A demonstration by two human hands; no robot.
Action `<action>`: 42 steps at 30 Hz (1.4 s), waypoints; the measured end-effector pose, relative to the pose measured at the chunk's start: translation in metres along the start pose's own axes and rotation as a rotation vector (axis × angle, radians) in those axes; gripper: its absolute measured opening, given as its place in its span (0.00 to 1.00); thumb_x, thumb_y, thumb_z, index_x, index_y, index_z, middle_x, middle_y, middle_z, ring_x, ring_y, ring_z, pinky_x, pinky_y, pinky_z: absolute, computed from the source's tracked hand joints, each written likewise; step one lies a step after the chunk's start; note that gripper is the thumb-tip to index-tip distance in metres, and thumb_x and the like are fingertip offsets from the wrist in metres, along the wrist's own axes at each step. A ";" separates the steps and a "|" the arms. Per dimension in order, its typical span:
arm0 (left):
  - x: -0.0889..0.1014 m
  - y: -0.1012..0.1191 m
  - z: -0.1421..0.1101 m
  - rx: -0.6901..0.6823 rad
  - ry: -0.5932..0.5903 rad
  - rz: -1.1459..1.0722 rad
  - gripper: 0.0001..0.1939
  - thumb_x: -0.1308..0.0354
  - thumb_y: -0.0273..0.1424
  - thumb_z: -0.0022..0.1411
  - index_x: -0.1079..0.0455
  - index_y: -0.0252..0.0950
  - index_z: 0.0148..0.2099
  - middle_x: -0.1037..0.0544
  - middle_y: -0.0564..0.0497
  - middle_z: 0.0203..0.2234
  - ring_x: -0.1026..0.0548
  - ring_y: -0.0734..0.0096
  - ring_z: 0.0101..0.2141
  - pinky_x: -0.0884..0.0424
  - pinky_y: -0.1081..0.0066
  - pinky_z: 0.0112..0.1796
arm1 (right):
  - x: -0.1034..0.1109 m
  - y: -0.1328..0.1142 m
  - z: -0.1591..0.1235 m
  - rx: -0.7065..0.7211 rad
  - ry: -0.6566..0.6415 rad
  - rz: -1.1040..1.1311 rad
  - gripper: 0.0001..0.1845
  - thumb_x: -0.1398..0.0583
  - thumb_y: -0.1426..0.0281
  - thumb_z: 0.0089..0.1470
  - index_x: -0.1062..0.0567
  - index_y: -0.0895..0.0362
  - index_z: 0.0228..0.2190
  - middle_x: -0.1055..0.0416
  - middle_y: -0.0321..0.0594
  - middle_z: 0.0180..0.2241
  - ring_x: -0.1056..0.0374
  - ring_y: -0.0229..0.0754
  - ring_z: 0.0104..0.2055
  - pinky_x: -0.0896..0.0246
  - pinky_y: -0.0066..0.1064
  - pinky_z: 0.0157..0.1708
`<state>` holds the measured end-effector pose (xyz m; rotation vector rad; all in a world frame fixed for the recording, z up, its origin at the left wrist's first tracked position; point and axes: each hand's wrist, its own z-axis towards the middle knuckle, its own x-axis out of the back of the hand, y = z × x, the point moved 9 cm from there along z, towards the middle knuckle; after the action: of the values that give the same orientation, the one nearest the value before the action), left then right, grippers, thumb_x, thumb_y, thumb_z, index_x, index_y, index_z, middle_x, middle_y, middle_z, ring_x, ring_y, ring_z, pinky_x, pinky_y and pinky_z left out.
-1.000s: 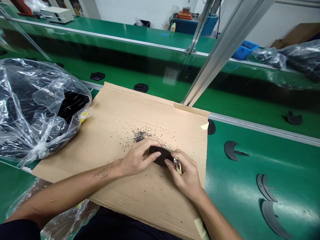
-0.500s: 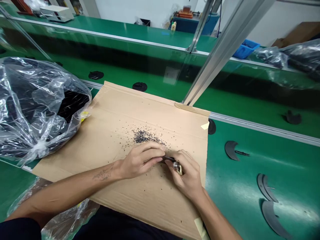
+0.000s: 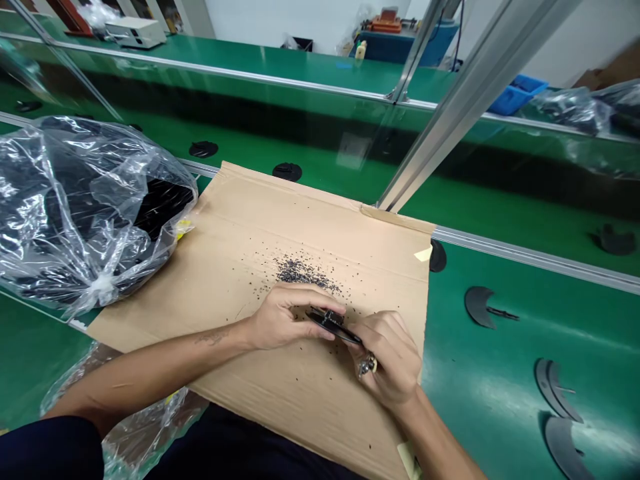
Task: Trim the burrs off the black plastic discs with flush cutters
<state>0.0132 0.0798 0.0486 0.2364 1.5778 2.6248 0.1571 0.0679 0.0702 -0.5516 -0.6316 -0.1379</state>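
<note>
My left hand (image 3: 287, 317) is closed on a thin black disc-like part (image 3: 334, 327), pinching its left end between thumb and fingers. The part is tilted nearly edge-on, with small raised features on its upper face. At its other end, my right hand (image 3: 390, 357) is closed, fingers touching the edge. That hand also grips a small tool with a shiny metal head and cream handle (image 3: 368, 365); its exact kind is hard to tell. Beneath both hands lies a cardboard sheet (image 3: 260, 207), with a scatter of tiny black scraps (image 3: 303, 273) just beyond the fingers.
A clear plastic bag (image 3: 100, 213) of black parts sits at the left on the cardboard's edge. Curved black pieces (image 3: 480, 307) lie on the green table (image 3: 490, 387) to the right. Black discs (image 3: 287, 171) rest behind the cardboard. A metal post (image 3: 455, 100) rises at the back.
The black part has turned from showing its flat face to edge-on, then to its featured side. My right hand has rolled over, taking the tool lower. The view has shifted slightly.
</note>
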 end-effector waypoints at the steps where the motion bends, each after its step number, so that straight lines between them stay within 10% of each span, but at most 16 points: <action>1: 0.000 0.000 0.000 0.007 0.006 -0.013 0.13 0.31 0.32 0.58 0.20 0.35 0.46 0.15 0.43 0.38 0.18 0.68 0.40 0.20 0.69 0.44 | 0.000 0.000 0.000 0.005 0.001 0.000 0.10 0.42 0.81 0.58 0.28 0.57 0.39 0.25 0.41 0.29 0.33 0.38 0.29 0.40 0.35 0.30; 27: -0.002 0.019 -0.002 -0.151 -0.043 0.181 0.07 0.33 0.30 0.61 0.26 0.32 0.39 0.19 0.47 0.32 0.22 0.72 0.33 0.26 0.71 0.36 | -0.010 0.006 0.000 -0.085 -0.075 0.113 0.11 0.42 0.80 0.56 0.28 0.56 0.40 0.24 0.41 0.32 0.32 0.41 0.30 0.40 0.36 0.31; 42: -0.013 -0.019 -0.004 0.269 -0.200 -0.377 0.20 0.41 0.46 0.66 0.25 0.34 0.48 0.20 0.43 0.41 0.21 0.65 0.43 0.25 0.65 0.46 | -0.004 0.009 0.007 -0.172 -0.019 0.222 0.09 0.41 0.80 0.57 0.29 0.54 0.37 0.27 0.39 0.30 0.31 0.40 0.30 0.36 0.35 0.30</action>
<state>0.0253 0.0833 0.0290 0.1864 1.7068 2.0441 0.1530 0.0787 0.0683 -0.7860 -0.5760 0.0229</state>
